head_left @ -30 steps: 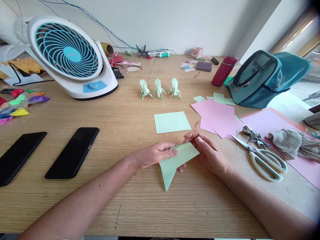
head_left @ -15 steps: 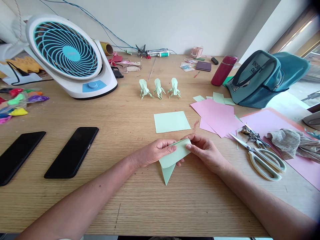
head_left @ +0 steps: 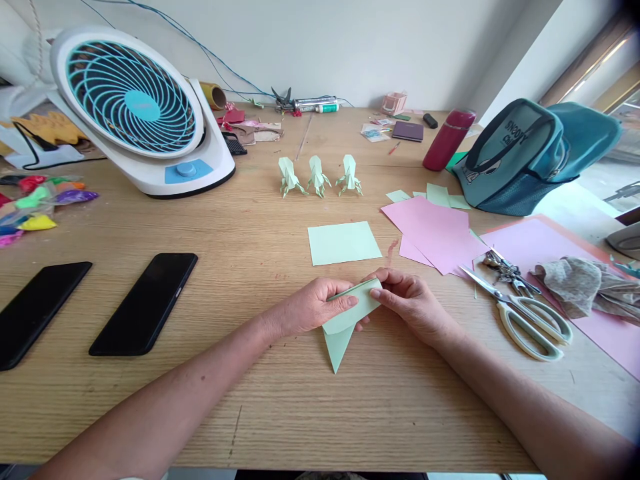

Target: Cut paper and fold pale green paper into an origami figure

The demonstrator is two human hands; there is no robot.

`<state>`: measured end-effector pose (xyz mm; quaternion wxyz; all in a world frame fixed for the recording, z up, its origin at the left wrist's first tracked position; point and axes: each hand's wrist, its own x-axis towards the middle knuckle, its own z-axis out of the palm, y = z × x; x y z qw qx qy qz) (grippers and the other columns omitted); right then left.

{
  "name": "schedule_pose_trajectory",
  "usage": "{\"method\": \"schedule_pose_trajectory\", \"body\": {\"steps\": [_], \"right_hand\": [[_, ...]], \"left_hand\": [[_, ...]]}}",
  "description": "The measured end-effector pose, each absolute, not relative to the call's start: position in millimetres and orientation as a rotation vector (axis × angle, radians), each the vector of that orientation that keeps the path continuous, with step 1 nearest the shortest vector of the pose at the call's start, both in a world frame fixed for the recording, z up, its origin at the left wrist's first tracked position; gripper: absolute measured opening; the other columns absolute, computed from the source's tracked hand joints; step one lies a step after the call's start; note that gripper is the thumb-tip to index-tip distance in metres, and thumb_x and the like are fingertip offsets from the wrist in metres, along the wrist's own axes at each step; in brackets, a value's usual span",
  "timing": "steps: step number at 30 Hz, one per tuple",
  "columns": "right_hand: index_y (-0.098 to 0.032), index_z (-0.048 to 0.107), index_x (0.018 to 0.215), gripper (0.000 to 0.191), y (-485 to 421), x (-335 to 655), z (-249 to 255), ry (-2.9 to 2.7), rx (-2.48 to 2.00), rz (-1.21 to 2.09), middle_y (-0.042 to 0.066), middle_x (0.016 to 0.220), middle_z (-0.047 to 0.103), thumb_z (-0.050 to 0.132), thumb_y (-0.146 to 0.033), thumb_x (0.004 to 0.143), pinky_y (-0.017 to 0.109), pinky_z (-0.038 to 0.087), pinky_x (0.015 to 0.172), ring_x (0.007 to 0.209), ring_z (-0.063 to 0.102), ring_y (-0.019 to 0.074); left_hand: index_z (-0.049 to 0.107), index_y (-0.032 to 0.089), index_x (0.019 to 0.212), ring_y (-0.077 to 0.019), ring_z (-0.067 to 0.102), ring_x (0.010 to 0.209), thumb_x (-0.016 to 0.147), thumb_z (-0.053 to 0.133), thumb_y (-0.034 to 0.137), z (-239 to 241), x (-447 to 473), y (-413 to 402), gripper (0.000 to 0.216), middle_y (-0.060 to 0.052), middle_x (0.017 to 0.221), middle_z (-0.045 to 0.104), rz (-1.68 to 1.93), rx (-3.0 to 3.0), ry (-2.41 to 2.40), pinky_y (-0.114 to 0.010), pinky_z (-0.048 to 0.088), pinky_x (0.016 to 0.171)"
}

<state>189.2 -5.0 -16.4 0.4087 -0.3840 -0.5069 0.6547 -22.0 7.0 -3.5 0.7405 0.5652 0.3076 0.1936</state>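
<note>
Between my two hands is a folded sheet of pale green paper (head_left: 351, 313), its pointed end hanging down toward me. My left hand (head_left: 316, 305) pinches its left side, thumb lying on the front flap. At the upper right corner, my right hand (head_left: 404, 297) grips the paper between thumb and fingers; some fingertips show below the flap. Just beyond lies a flat pale green sheet (head_left: 345, 243). Farther back, three folded green paper figures stand in a row: a left one (head_left: 289, 177), a middle one (head_left: 317, 176) and a right one (head_left: 349, 175).
Scissors (head_left: 520, 313), keys (head_left: 505, 270) and pink paper (head_left: 435, 230) lie to the right, near a teal bag (head_left: 520, 157) and a red flask (head_left: 449, 140). On the left are two black phones, one (head_left: 145, 303) nearer my arm, and a fan (head_left: 145, 113).
My left hand has shifted slightly right along the paper, its thumb farther over the flap. The flap looks pressed flatter, and the lower tip has moved slightly right.
</note>
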Motion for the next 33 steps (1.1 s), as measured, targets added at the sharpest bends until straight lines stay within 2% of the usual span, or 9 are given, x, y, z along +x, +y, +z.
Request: {"method": "schedule_pose_trajectory", "body": {"steps": [8,23,33], "right_hand": [[-0.021,0.070,0.091,0.018,-5.9,193.8,-21.9,-1.313,-1.001,1.606,0.002,0.083,0.069,0.070,-0.039,0.087,0.026,0.051,0.067,0.072,0.063,0.0138],[-0.021,0.069,0.086,0.026,-6.1,190.4,-20.1,-1.298,-1.069,1.565,0.002,0.080,0.066,0.075,-0.045,0.079,0.031,0.054,0.063,0.068,0.062,0.0162],[-0.020,0.069,0.086,0.023,-7.0,191.7,-22.5,-1.306,-1.058,1.560,0.001,0.079,0.066,0.073,-0.042,0.082,0.029,0.051,0.064,0.067,0.062,0.0148]], "left_hand": [[0.065,0.014,0.096,-0.0195,0.072,0.081,0.094,0.054,0.046,-2.1,-20.3,4.5,0.033,-0.007,0.087,0.073,0.397,1.378,0.770,-0.026,0.053,0.068],[0.064,0.015,0.098,-0.0206,0.072,0.080,0.094,0.052,0.051,-5.3,-21.0,3.9,0.039,-0.010,0.088,0.075,0.374,1.408,0.786,-0.029,0.054,0.069],[0.066,0.015,0.099,-0.0205,0.072,0.084,0.096,0.049,0.050,-6.0,-21.9,3.3,0.040,-0.010,0.094,0.075,0.368,1.414,0.772,-0.030,0.055,0.073]]}}
